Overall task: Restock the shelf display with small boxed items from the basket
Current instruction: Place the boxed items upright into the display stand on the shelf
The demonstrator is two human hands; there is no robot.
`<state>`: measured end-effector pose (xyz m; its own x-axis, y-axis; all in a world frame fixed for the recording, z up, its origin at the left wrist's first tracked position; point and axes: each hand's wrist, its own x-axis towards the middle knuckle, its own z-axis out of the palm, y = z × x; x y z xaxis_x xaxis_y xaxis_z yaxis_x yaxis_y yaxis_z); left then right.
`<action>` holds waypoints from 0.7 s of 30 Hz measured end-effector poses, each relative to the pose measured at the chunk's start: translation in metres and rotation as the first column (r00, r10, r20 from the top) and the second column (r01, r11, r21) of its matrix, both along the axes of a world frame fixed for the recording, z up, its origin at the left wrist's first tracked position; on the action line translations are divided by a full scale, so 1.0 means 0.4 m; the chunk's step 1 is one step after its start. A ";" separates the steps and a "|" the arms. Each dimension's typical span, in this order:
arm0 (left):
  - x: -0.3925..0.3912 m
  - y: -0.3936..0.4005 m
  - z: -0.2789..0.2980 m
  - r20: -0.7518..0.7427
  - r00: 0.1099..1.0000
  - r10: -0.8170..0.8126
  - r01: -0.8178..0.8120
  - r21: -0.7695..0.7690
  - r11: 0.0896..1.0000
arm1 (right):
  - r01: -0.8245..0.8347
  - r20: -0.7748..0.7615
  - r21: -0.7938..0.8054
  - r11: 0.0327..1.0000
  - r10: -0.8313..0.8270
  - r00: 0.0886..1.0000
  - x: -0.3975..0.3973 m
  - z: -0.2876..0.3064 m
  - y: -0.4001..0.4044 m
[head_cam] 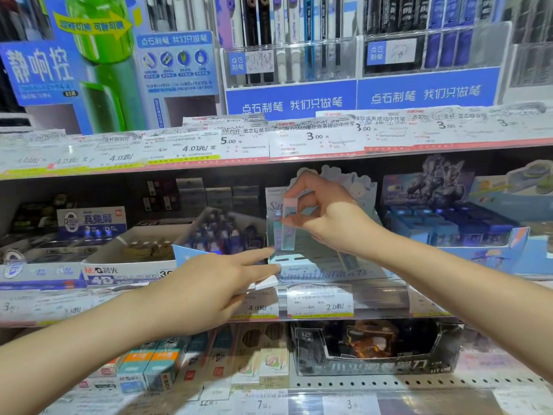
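Note:
My right hand [326, 212] pinches a small pale blue and pink boxed item [288, 224] upright, thumb and fingers on its sides, over the light blue cardboard display box [321, 272] on the middle shelf. That box has a decorated back card [363, 182] and looks nearly bare inside. My left hand [215, 284] rests at the display box's front left corner, index finger stretched toward it, with a small white box [267, 283] tucked under the fingers. No basket is in view.
Left of the display box sit a dark blue pen tray [223, 233] and a white eraser carton [125, 259]. A blue carton of small boxes [449, 226] stands right. Price-tag rails [320, 301] line the shelf edges. Pen racks fill the shelf above; boxed erasers lie below.

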<state>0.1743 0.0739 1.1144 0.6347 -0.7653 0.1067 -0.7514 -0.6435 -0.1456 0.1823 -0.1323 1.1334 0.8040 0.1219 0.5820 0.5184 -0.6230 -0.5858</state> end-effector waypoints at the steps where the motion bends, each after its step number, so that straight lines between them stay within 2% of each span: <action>1: -0.001 -0.002 0.001 -0.001 1.000 0.014 -0.014 0.009 1.000 | -0.004 0.001 0.005 1.000 0.004 1.000 0.006 -0.004 0.002; 11: 0.005 -0.005 -0.005 -0.024 1.000 -0.002 0.002 -0.012 1.000 | 0.002 -0.018 0.002 1.000 -0.002 1.000 0.028 -0.025 0.021; 17: 0.011 -0.002 -0.017 -0.032 0.999 -0.037 0.034 -0.082 0.996 | -0.040 0.028 -0.084 0.996 0.042 0.999 0.032 -0.026 0.009; 21: 0.009 -0.007 -0.014 -0.031 0.999 -0.021 0.020 -0.050 0.999 | -0.058 -0.038 -0.140 0.988 0.053 0.998 0.025 -0.025 -0.003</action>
